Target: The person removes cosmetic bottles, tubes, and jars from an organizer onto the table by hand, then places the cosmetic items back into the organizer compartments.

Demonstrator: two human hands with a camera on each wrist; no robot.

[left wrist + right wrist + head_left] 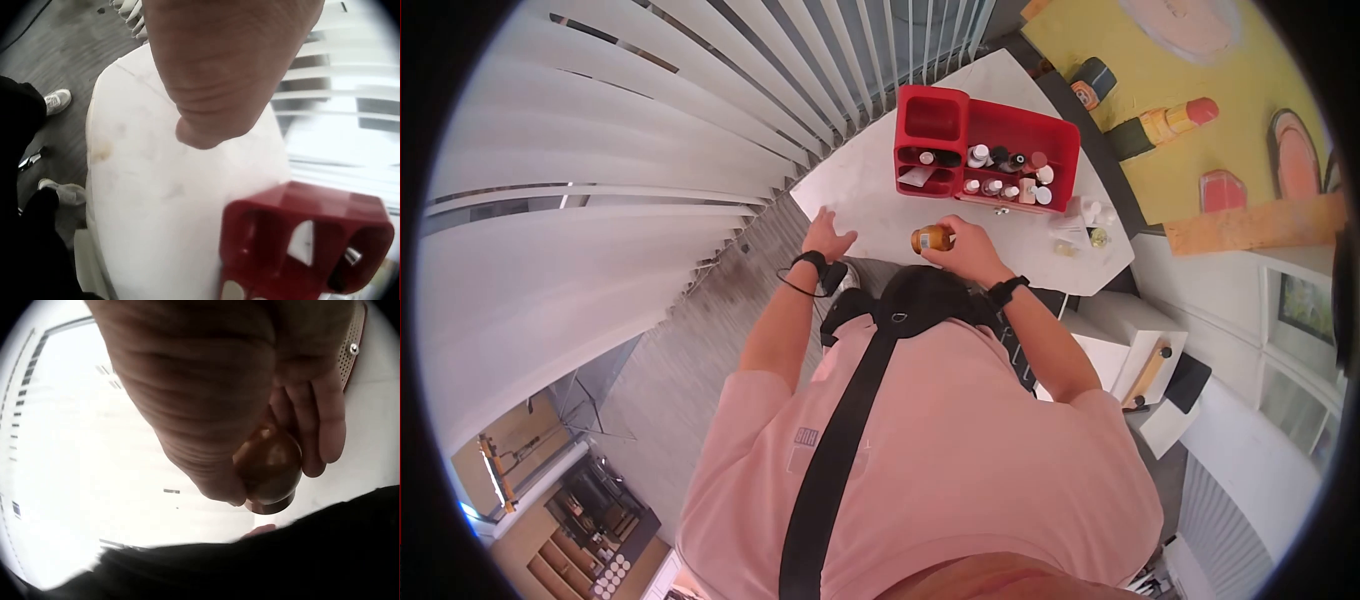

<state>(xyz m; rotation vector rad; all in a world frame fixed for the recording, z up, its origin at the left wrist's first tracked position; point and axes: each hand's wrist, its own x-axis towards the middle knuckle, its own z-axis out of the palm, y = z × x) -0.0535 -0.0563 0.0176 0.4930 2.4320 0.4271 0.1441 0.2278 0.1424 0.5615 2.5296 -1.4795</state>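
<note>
My right hand (972,252) holds a small amber jar (931,238) above the near edge of the white table (870,205). A pale label shows on the jar in the head view. In the right wrist view the thumb and fingers lie around the rounded, glossy jar (270,464). Over the table's left part, my left hand (828,236) has its fingers spread loosely and holds nothing. The left wrist view shows mostly the heel of that hand (219,81), with its fingers hidden. Beyond both hands stands a red organizer (1025,130) with several small bottles (992,187) in its compartments.
Small clear and white containers (1090,212) stand at the table's right end. Vertical blinds (730,90) hang along the left side. A white drawer unit (1135,345) is at the right, below a yellow painted panel (1190,100).
</note>
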